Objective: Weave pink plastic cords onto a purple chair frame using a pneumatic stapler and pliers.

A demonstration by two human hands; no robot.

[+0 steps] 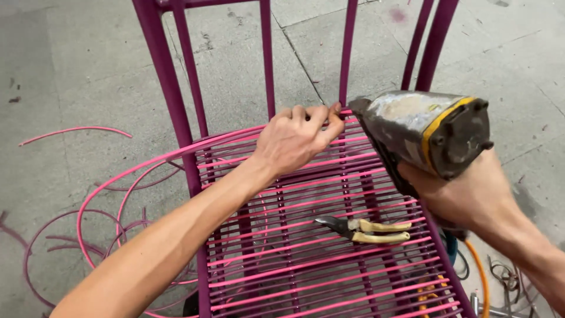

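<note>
Left hand (297,138) pinches pink cord (176,156) tight at the chair frame (170,88) back rail. Right hand (465,194) grips heat gun (424,138), fingers wrapped around handle, long axis running right-to-left, nozzle aimed left at the pinch. Pliers (365,229) lie on woven seat, jaws pointing left. Loose cord loops on concrete floor (70,70).

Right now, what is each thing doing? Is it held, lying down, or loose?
Left hand: pinching the pink cord at the chair's back bar.
Right hand: gripping the heat gun.
Heat gun: held up, nozzle pointed at the pinched cord.
Pink cord: partly woven across the seat, the rest looping loose over the floor.
Pliers: lying on the seat strands, jaws shut.
Chair frame: upright, purple.
</note>
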